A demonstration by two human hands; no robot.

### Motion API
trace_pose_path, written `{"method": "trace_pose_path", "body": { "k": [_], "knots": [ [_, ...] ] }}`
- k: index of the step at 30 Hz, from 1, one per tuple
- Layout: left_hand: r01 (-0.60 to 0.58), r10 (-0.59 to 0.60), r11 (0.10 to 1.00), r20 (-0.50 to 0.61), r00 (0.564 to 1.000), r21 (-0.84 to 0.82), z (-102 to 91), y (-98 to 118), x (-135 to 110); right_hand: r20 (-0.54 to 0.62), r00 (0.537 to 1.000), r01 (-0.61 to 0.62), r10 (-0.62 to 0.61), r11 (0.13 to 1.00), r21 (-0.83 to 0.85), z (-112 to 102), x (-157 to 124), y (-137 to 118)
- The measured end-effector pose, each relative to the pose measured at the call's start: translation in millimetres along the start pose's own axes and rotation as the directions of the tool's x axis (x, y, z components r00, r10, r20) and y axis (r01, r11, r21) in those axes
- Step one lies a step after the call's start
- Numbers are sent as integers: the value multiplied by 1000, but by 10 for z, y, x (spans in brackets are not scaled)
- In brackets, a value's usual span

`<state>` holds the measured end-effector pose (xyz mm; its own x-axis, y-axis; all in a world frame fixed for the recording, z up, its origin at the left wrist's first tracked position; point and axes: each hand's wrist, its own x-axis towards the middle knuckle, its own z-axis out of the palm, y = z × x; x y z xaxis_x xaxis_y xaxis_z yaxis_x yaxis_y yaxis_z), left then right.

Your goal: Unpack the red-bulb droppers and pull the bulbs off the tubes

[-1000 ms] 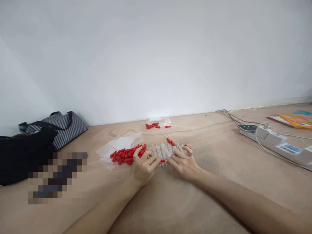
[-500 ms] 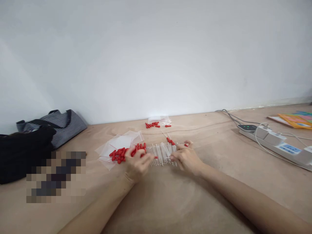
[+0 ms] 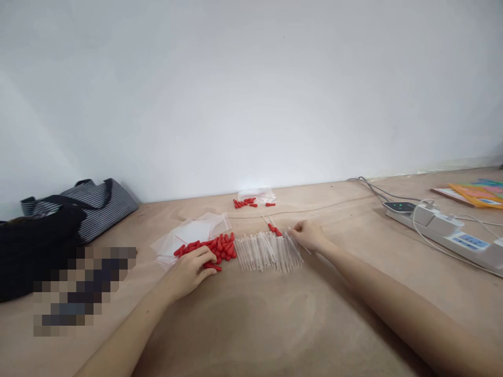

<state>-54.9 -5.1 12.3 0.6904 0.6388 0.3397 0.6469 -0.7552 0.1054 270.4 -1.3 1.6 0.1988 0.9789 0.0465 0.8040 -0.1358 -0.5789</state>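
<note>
A row of clear thin tubes [image 3: 267, 251] lies on the wooden table [image 3: 275, 324]. To its left is a heap of small red rubber caps [image 3: 218, 246]. My left hand [image 3: 190, 269] rests on the near edge of the red heap, fingers curled onto a cap. My right hand [image 3: 308, 234] is at the right end of the tube row, fingers pinched together on a clear tube. Two tubes with red caps fitted [image 3: 273, 226] lie just behind the row.
Clear plastic bags [image 3: 188, 233] lie behind the red heap. A small bag with more red caps [image 3: 253, 199] sits near the wall. A striped bag [image 3: 94, 201] and black bag [image 3: 35, 246] are left; a power strip [image 3: 448, 230] with cables and coloured sheets [image 3: 477, 191] are right.
Both hands left the middle of the tube row and moved apart. The left went to the red caps, the right to the row's right end.
</note>
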Motion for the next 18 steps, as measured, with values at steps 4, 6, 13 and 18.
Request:
{"method": "trace_pose_path", "body": {
  "k": [4, 6, 13, 18],
  "knots": [
    [18, -13, 998, -72, 997, 65, -15, 6, 18, -42, 999, 16, -20, 996, -89, 77, 12, -115],
    [-9, 18, 997, -124, 992, 74, 0, 79, 42, -61, 997, 33, -41, 992, -124, 120, 9, -165],
    [-182, 190, 982, -248, 950, 56, 262, 472, 137, -52, 995, 76, -87, 977, -198, 207, -61, -232],
    [-216, 210, 976, -285, 935, 8, 356, 533, 168, -32, 997, 60, -66, 983, -171, 145, 4, -211]
  ]
}}
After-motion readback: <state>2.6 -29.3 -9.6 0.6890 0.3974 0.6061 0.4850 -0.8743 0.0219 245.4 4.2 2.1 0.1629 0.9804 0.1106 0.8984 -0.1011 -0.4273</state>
